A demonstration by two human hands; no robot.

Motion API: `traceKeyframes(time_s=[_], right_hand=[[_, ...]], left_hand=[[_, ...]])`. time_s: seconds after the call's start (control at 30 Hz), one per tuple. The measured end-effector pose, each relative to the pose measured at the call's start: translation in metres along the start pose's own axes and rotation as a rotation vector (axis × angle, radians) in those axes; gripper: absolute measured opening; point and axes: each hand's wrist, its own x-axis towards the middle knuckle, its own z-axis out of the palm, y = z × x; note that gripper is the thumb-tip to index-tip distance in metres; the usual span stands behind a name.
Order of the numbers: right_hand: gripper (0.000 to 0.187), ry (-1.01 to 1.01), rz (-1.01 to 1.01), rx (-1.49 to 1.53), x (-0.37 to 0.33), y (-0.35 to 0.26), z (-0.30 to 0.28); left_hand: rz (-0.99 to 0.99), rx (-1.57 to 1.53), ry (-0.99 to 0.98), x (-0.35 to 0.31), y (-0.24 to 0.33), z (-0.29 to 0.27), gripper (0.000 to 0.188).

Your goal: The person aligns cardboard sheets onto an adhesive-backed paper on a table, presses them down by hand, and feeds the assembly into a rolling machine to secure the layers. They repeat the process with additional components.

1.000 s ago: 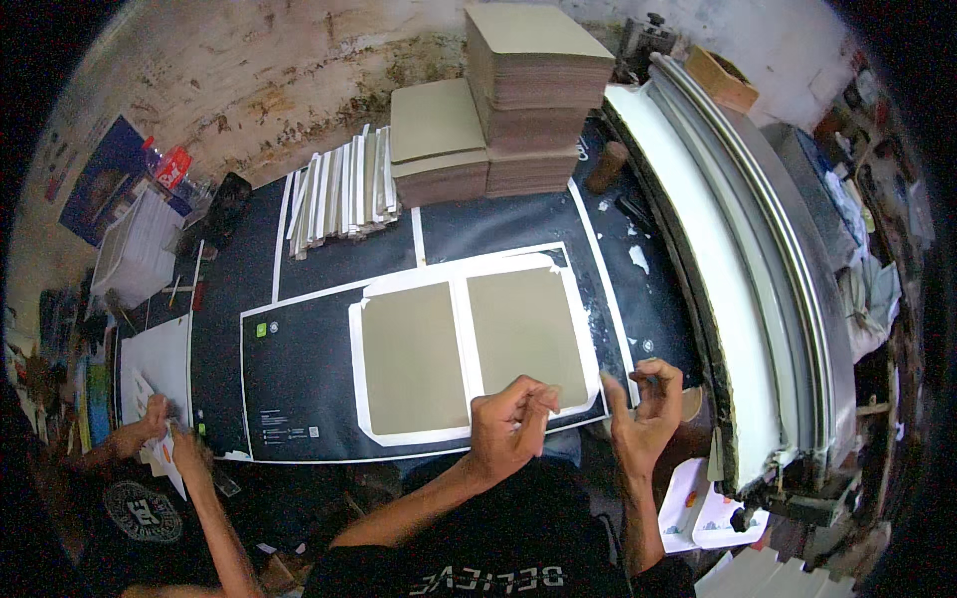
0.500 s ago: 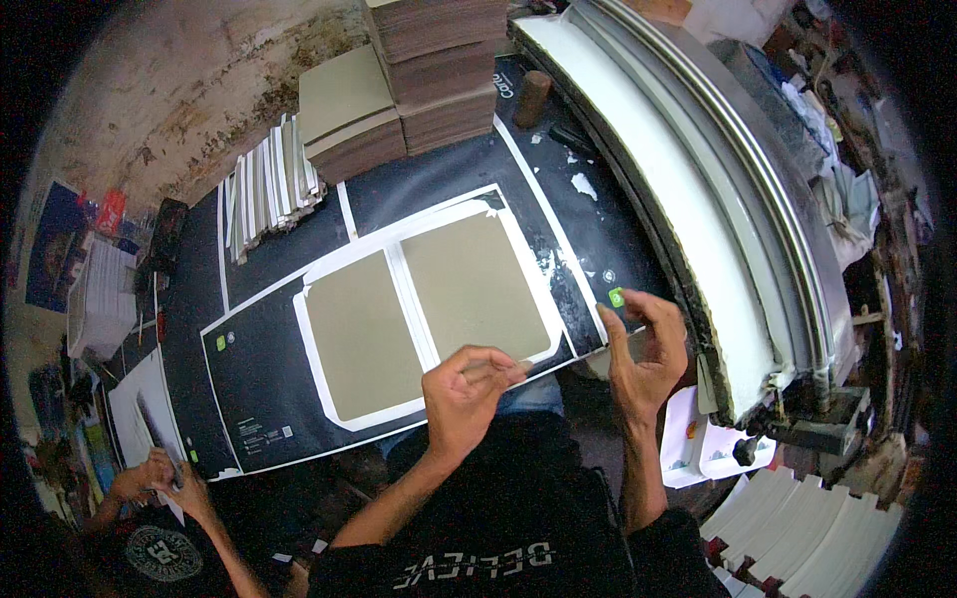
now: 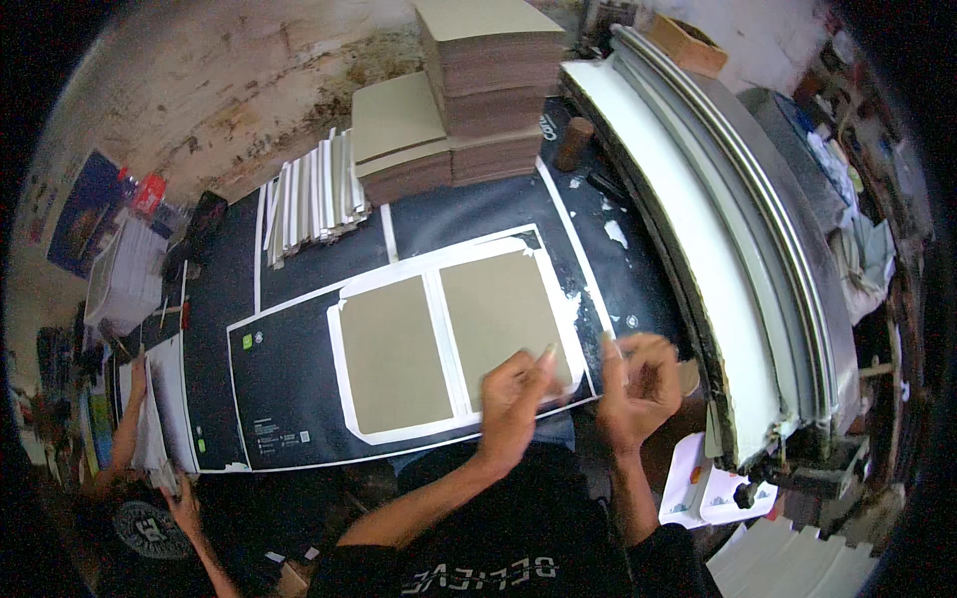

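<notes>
Tiny white print and green label on the black sheet. Grey boards run lengthwise away, angled left. Left hand and right hand curled, can't tell if pinching.

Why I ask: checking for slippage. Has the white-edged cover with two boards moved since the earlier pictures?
No. The white-edged cover shows no shift against the white-outlined black sheet; only the camera view moved.

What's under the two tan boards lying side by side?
White paper shows around and between the boards, with black tabletop beyond. Right underneath them is covered, so I can't see.
</notes>
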Motion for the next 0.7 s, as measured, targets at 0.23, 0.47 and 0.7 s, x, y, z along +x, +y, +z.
traceKeyframes(time_s=[0.23, 0.47, 0.7], right_hand=[[0.073, -0.285, -0.064, -0.355, 0.036, -0.016, -0.001], [0.057, -0.406, 0.056, -0.288, 0.049, 0.052, -0.020], [0.031, -0.358, 0.142, -0.097, 0.025, 0.022, 0.045]], left_hand=[[-0.145, -0.273, -0.464, -0.020, -0.025, 0.032, 0.069], [0.080, -0.235, -0.312, -0.001, 0.106, 0.026, 0.036], [-0.022, -0.030, -0.657, 0.016, 0.192, 0.077, 0.055]])
